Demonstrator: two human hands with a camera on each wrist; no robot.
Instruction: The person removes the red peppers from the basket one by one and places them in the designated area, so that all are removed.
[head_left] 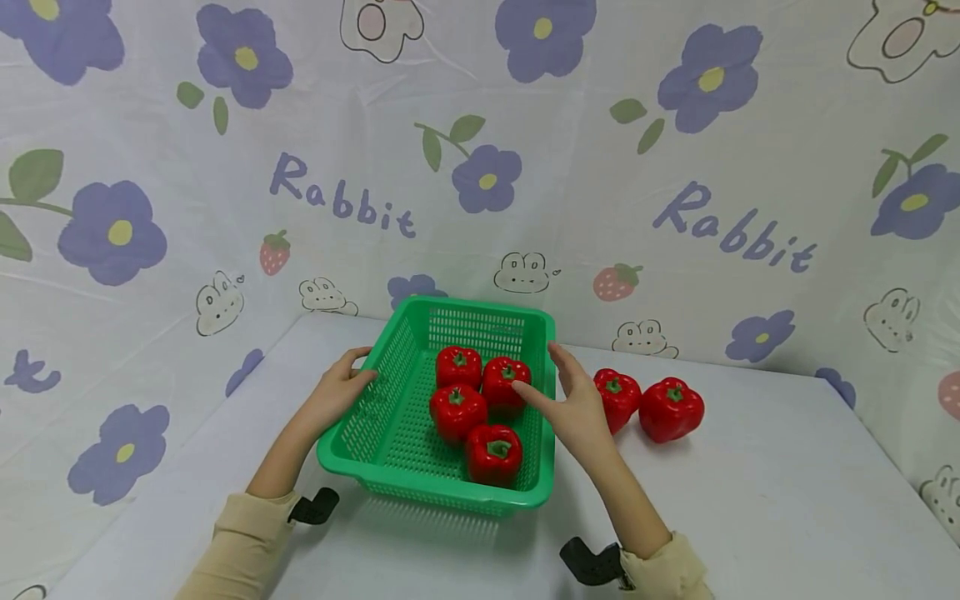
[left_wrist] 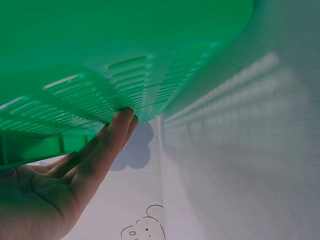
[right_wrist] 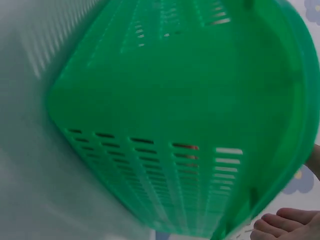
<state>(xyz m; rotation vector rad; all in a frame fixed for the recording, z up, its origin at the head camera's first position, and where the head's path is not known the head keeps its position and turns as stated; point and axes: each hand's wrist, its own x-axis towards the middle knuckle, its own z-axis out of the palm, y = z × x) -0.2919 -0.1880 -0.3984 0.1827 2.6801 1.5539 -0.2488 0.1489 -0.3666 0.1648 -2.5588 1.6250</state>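
Note:
A green plastic basket with slotted walls stands in the middle of the white table, holding several red bell peppers with green stems. At its left side, my left hand grips the rim, thumb on top. The left wrist view shows that hand's fingers stretched along the outer wall. My right hand is beside the right rim with its fingers spread. Its thumb reaches over the rim and overlaps a pepper in the head view. In the right wrist view, that hand's fingers show below the rim.
Two more red bell peppers, a nearer one and one partly behind my right hand, lie on the table right of the basket. A white cloth printed with flowers and rabbits hangs behind. Black wrist mounts stick out at both sleeves.

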